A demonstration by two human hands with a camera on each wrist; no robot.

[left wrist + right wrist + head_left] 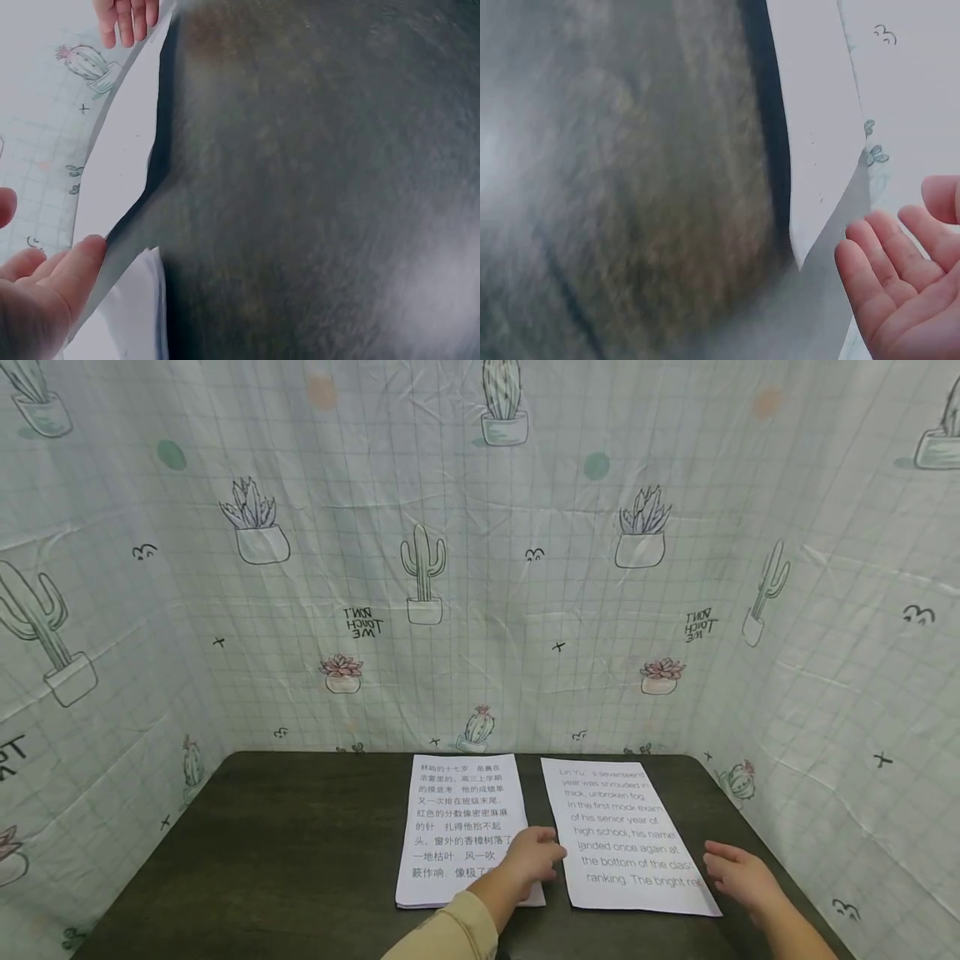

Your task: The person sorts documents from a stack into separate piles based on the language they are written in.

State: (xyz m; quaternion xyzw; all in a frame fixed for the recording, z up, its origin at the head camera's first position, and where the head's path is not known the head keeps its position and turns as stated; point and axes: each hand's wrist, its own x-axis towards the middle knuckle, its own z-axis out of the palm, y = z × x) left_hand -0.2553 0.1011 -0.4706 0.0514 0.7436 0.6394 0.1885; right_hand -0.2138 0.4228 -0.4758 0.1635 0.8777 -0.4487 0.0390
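A printed sheet of English text lies on the dark table, slightly turned, its near edge lifted a little in the wrist views. My left hand is at its left edge, fingers extended and holding nothing. Beyond its lower right edge, my right hand hovers with fingers nearly straight and apart from the paper; the right wrist view shows its bare palm. Left of the sheet sits a stack of paper with Chinese text, its lower right part covered by my left hand and forearm.
The dark wooden table reaches back to a hanging cloth printed with cacti and grid lines. More of the same cloth encloses the left and right sides. A beige sleeve covers the left forearm.
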